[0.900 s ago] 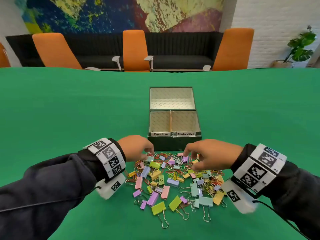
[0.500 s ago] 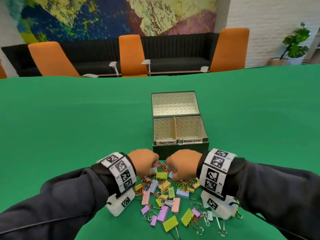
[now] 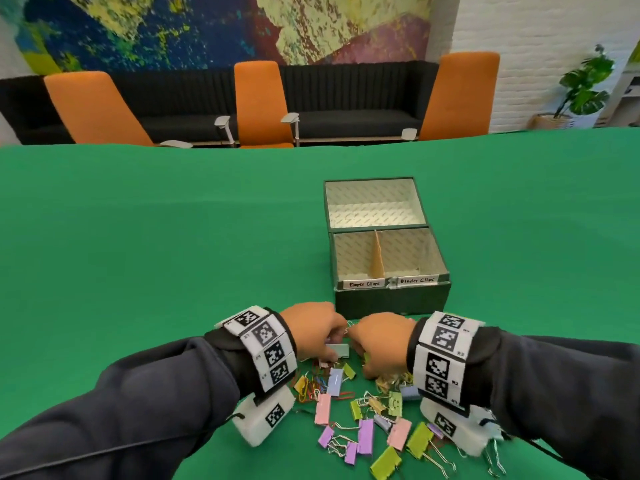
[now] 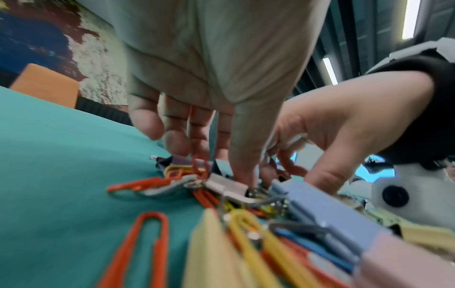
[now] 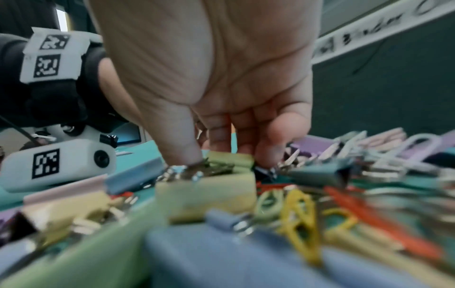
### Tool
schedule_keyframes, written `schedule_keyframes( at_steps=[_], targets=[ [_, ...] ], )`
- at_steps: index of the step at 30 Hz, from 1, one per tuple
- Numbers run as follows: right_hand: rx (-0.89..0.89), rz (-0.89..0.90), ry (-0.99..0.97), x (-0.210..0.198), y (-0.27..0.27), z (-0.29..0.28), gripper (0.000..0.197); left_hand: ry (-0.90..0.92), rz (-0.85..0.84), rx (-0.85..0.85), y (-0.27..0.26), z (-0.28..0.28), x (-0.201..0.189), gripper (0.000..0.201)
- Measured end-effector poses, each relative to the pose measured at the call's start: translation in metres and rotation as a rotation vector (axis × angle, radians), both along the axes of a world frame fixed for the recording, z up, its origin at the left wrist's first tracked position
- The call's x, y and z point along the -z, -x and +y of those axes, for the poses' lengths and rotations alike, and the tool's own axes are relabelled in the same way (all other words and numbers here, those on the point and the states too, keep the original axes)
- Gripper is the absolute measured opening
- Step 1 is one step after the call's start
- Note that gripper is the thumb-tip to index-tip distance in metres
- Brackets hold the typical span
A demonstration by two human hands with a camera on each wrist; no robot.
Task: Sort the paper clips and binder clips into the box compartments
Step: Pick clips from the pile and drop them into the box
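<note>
Digging both hands into the far edge of the clip pile (image 3: 367, 407), just before the open box (image 3: 391, 299).

Table (image 3: 173, 254), box, then pile: my left hand (image 3: 311, 329) pinched a grey-green binder clip (image 3: 337, 350); what my right hand (image 3: 381, 341) grasped, I couldn't tell, and both compartments lay bare.

A green table covering (image 3: 145, 244) is seen stretching toward three orange chairs (image 3: 259, 105), which are lined up before a long black bench sofa (image 3: 349, 98). A colourful abstract mural (image 3: 221, 26) is displayed above, while a potted plant (image 3: 581, 88) (right, by white brick) is set near the corner.
</note>
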State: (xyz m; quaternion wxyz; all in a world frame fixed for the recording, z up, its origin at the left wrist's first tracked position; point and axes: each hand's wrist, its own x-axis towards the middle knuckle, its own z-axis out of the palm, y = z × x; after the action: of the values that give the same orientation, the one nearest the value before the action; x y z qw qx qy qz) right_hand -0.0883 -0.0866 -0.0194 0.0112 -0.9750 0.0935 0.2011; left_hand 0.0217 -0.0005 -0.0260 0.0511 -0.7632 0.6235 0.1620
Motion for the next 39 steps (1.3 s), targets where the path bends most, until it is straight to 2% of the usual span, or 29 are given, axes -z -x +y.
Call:
schedule_keyframes(
  at_steps=[2,6,7,10,13,15,20,24,27,31,35,37,39],
  targets=[
    [0.064,-0.042,-0.055,-0.004,0.008,-0.010,0.029,0.022,0.018,0.000,0.000,-0.002,0.000,0.012],
    [0.227,-0.232,-0.248,-0.017,0.031,-0.036,0.021,0.058,0.042,-0.024,-0.002,-0.006,0.000,0.011],
    [0.263,-0.281,-0.306,-0.020,0.037,-0.044,0.020,0.044,0.042,-0.024,0.000,-0.007,0.000,0.013],
    [0.336,-0.391,-0.502,-0.027,0.053,-0.057,0.011,-0.060,-0.012,0.005,0.007,-0.009,0.003,0.038],
    [0.363,-0.368,-0.586,-0.030,0.063,-0.059,0.008,-0.071,-0.039,0.026,0.013,-0.011,0.001,0.033],
    [0.302,-0.299,-0.564,-0.029,0.063,-0.055,0.008,-0.086,-0.030,0.015,0.015,-0.015,-0.001,0.027],
    [-0.018,-0.059,-0.358,-0.018,0.048,-0.040,0.019,-0.128,-0.014,-0.028,0.016,-0.019,-0.004,0.021],
    [-0.141,0.065,-0.207,-0.013,0.036,-0.025,0.027,-0.087,-0.030,-0.022,0.015,-0.016,-0.006,0.019],
    [-0.194,0.100,-0.061,-0.012,0.032,-0.020,0.030,-0.067,-0.004,-0.028,0.010,-0.011,-0.007,0.020],
    [-0.242,0.065,0.048,-0.007,0.028,-0.022,0.019,-0.114,-0.007,0.035,0.002,-0.001,-0.008,0.034],
    [-0.228,-0.002,0.048,-0.006,0.027,-0.027,0.008,-0.184,-0.065,0.096,0.003,0.001,-0.006,0.042],
    [-0.190,-0.052,-0.050,-0.009,0.029,-0.033,0.009,-0.159,-0.091,0.105,0.005,0.001,-0.006,0.037],
    [-0.094,-0.096,-0.245,-0.015,0.033,-0.043,0.010,-0.130,-0.117,0.104,0.007,0.000,-0.004,0.034]
  ],
)
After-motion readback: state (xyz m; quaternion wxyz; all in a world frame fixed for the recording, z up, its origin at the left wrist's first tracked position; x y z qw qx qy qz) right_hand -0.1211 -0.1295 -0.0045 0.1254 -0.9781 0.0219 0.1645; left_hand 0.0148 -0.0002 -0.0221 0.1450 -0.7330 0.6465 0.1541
